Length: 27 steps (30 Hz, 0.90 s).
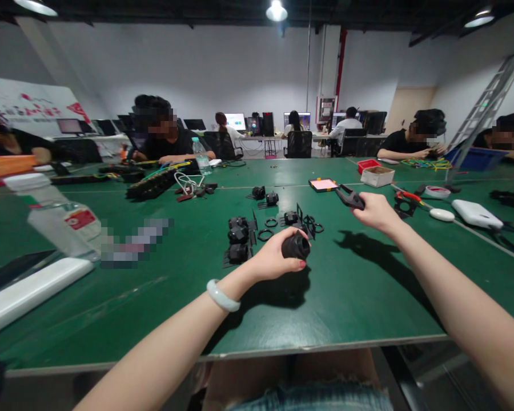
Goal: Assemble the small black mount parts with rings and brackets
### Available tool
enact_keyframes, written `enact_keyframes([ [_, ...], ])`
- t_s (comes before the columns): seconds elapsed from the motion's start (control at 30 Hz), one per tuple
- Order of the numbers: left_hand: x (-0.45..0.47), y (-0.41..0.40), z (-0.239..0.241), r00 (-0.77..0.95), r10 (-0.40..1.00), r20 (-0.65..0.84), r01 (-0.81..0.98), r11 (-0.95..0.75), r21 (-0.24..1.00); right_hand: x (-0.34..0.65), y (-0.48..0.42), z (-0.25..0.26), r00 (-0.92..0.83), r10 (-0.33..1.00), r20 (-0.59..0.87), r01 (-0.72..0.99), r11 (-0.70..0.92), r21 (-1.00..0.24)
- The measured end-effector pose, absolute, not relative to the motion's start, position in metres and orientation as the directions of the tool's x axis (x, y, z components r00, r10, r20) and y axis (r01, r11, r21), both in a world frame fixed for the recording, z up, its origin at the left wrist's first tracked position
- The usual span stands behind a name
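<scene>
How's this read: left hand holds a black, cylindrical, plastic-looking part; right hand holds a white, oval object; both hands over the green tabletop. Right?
Not quite: the head view shows the right hand holding a black, elongated hand tool, not the white, oval object lying on the green tabletop. The rest stands: the left hand holds the black, cylindrical, plastic-looking part.

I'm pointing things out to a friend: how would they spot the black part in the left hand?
Over the green table, find the left hand, which wears a pale bangle. The black part is the stubby, round piece in its grip. Unlike the black pieces lying nearby, it is held above the table.
</scene>
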<state>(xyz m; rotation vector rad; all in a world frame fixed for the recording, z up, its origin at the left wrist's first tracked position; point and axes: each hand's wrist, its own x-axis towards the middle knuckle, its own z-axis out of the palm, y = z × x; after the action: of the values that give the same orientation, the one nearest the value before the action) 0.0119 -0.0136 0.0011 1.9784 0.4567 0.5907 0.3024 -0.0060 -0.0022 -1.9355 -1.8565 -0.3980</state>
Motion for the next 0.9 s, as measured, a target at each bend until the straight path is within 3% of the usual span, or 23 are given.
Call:
enact_keyframes([
  [0.13, 0.009, -0.015, 0.009, 0.813, 0.505, 0.292, -0.086, -0.391, 0.917, 0.263, -0.036, 0.015, -0.223, 0.714, 0.664, 0.969, 0.235, 0.073],
  [0.4, 0.003, -0.023, 0.021, 0.87, 0.389, 0.303, -0.17, -0.341, 0.924, 0.232, -0.055, 0.004, -0.498, 0.605, 0.621, 0.864, 0.409, 0.295],
  [0.6, -0.002, -0.025, 0.026, 0.903, 0.376, 0.207, -0.076, -0.334, 0.94, 0.226, -0.06, 0.006, -0.549, 0.548, 0.631, 0.829, 0.455, 0.326],
  [0.9, -0.007, -0.023, 0.027, 0.87, 0.435, 0.231, -0.036, -0.413, 0.91, 0.208, -0.075, 0.014, -0.573, 0.561, 0.597, 0.791, 0.57, 0.224],
])
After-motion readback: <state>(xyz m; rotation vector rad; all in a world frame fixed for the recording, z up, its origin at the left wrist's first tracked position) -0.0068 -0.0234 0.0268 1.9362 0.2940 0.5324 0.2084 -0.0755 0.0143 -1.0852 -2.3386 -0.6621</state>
